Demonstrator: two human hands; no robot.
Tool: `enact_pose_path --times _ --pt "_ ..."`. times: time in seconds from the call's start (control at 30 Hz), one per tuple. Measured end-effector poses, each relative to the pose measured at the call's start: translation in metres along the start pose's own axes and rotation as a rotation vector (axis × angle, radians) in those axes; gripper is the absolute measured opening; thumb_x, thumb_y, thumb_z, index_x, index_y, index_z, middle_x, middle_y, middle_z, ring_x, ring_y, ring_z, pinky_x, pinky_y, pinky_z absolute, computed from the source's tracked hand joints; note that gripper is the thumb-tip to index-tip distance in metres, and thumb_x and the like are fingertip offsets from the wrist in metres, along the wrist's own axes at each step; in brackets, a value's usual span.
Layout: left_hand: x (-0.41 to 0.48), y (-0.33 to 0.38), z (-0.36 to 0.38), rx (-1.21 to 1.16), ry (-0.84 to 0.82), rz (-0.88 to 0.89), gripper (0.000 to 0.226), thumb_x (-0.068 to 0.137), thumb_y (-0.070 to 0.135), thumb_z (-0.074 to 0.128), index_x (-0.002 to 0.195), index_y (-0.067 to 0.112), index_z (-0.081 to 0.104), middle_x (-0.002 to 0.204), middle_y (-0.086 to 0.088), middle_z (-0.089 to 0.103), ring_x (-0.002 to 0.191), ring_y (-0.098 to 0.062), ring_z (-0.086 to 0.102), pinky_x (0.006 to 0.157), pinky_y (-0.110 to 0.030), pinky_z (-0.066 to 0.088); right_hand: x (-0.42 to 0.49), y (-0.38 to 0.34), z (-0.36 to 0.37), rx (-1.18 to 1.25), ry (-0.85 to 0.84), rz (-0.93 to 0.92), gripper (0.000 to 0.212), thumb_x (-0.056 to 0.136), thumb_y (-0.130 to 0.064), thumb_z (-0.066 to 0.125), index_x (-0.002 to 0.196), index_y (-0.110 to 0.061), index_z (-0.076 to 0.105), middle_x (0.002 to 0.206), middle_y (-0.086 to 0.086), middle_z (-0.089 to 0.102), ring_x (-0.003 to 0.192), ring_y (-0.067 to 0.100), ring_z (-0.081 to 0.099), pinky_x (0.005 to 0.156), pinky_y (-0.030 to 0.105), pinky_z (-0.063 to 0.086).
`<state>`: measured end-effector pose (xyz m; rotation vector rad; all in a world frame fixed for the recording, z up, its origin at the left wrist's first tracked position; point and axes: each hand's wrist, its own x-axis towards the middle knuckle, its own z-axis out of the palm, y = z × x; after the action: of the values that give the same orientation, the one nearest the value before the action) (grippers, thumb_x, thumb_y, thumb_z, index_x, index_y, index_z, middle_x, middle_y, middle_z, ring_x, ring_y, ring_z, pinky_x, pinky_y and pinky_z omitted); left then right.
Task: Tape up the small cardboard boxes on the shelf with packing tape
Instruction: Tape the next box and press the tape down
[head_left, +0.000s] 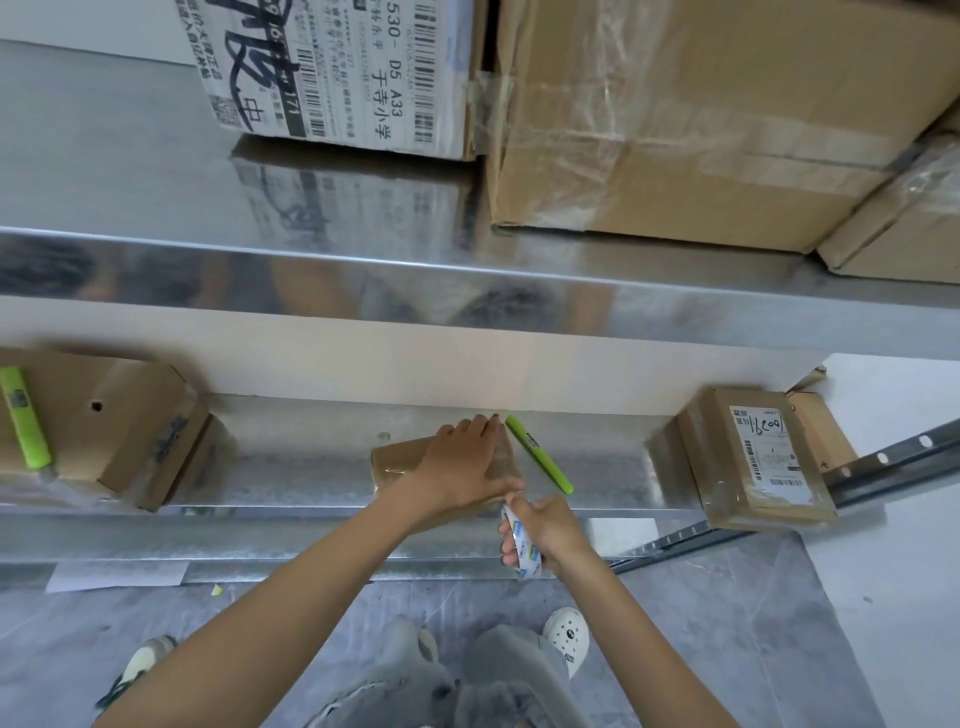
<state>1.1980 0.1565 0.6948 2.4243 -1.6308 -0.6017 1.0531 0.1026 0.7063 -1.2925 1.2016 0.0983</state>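
Grey jeans (415, 686) fill the bottom edge, in front of and below the small cardboard box (397, 460). A white clog (569, 636) and a sneaker (143, 662) stand on the grey floor (753, 623). 2 bare forearms reach up to that box. It sits on the lower shelf (291, 478), a shiny metal deck, close to the front edge.

Left hand (460, 467) lies flat on the box top, fingers straight and close together, tips at the box's far edge. Clear tape glints on the box's right side.

Right hand (545, 527) is just in front of the box's front-right corner, fingers curled round a tape roll (521, 545) with a white core and blue print. Its thumb is up near the left thumb. Cannot tell if a strip runs from roll to box.

Just right of the box a green stick tool (540, 454) lies diagonally on the deck; pen or cutter, cannot tell. Well right of the box is a taped labelled box (753, 457), white shipping label on top, poking past the shelf front.

Well left of the box is a brown open-flapped box (114, 431) with 1 small hole and a second green tool (23, 415) lying on it.

Above the box is the upper shelf (467, 291). It carries a printed carton (337, 73) with barcodes and, touching it on the right, a large brown carton (701, 119) wrapped in clear tape.
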Motion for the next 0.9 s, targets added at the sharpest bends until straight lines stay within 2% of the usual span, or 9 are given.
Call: enact_pose_path --times 0.07,0.13,0.27,0.37,0.47,0.67,0.8,0.87,0.9 --pt "0.0 0.0 0.01 0.122 0.018 0.002 0.094 0.088 0.07 0.036 0.152 0.005 0.011 0.145 -0.01 0.033 0.126 -0.028 0.038 0.105 -0.042 0.031 -0.001 0.004 0.002 -0.018 0.021 -0.028 0.051 0.098 -0.031 0.049 0.06 0.001 0.059 0.041 0.01 0.055 0.034 0.022 0.052 0.041 0.027 0.048" --pt "0.002 0.0 0.015 0.147 0.043 -0.003 0.091 0.091 0.068 0.031 0.151 0.004 0.009 0.145 -0.011 0.032 0.125 -0.029 0.037 0.104 -0.043 0.029 -0.002 0.009 0.003 -0.058 0.043 -0.061 0.052 0.099 -0.033 0.045 0.06 -0.001 0.058 0.039 0.007 0.052 0.032 0.019 0.05 0.042 0.026 0.047" --pt "0.006 0.007 0.021 0.169 0.128 -0.063 0.068 0.098 0.056 0.028 0.145 0.006 0.025 0.137 -0.01 0.04 0.118 -0.029 0.042 0.096 -0.042 0.032 -0.006 0.017 0.004 -0.12 0.058 -0.116 0.052 0.1 -0.033 0.039 0.061 -0.003 0.057 0.035 0.003 0.045 0.03 0.015 0.046 0.044 0.023 0.045" --pt "0.014 0.011 0.02 0.0 0.248 -0.186 0.037 0.102 0.041 0.033 0.124 0.014 0.043 0.122 -0.004 0.05 0.109 -0.025 0.048 0.091 -0.038 0.034 -0.005 0.018 0.007 -0.149 0.056 -0.126 0.055 0.101 -0.035 0.037 0.059 -0.005 0.056 0.035 0.002 0.044 0.03 0.014 0.045 0.042 0.021 0.043" --pt "0.019 0.014 0.018 -0.177 0.363 -0.245 0.016 0.102 0.03 0.037 0.103 0.018 0.048 0.107 0.001 0.056 0.1 -0.022 0.051 0.085 -0.036 0.034 -0.004 0.019 0.007 -0.142 0.054 -0.132 0.056 0.101 -0.035 0.038 0.058 -0.005 0.056 0.035 0.003 0.044 0.028 0.013 0.043 0.041 0.023 0.044" --pt "0.024 0.016 0.014 -0.289 0.46 -0.33 0.025 0.1 0.018 0.04 0.077 0.023 0.046 0.086 0.005 0.064 0.082 -0.02 0.057 0.075 -0.035 0.036 -0.004 0.014 0.008 -0.14 0.029 -0.118 0.056 0.102 -0.033 0.037 0.057 -0.004 0.056 0.032 0.002 0.042 0.027 0.013 0.041 0.039 0.022 0.04" --pt "0.022 0.003 -0.004 -0.427 0.242 -0.235 0.028 0.099 0.017 0.037 0.085 0.023 0.061 0.095 0.004 0.068 0.096 -0.021 0.061 0.083 -0.036 0.045 -0.007 0.011 0.009 -0.12 0.004 -0.106 0.056 0.102 -0.032 0.036 0.058 -0.004 0.055 0.041 0.008 0.043 0.027 0.015 0.04 0.036 0.019 0.035" --pt "0.008 -0.003 -0.016 -0.238 0.098 -0.119 0.027 0.101 0.025 0.036 0.113 0.023 0.061 0.129 -0.003 0.059 0.127 -0.027 0.047 0.103 -0.041 0.036 -0.006 0.012 0.009 -0.102 0.016 -0.1 0.056 0.102 -0.033 0.036 0.058 -0.004 0.056 0.039 0.006 0.042 0.028 0.015 0.04 0.038 0.021 0.036" --pt "-0.004 -0.004 -0.018 -0.116 0.025 -0.066 0.04 0.101 0.036 0.038 0.136 0.018 0.048 0.151 -0.005 0.038 0.142 -0.027 0.027 0.114 -0.046 0.022 -0.005 0.012 0.009 -0.095 0.023 -0.099 0.056 0.102 -0.033 0.037 0.057 -0.004 0.056 0.037 0.005 0.041 0.028 0.015 0.041 0.039 0.022 0.037"
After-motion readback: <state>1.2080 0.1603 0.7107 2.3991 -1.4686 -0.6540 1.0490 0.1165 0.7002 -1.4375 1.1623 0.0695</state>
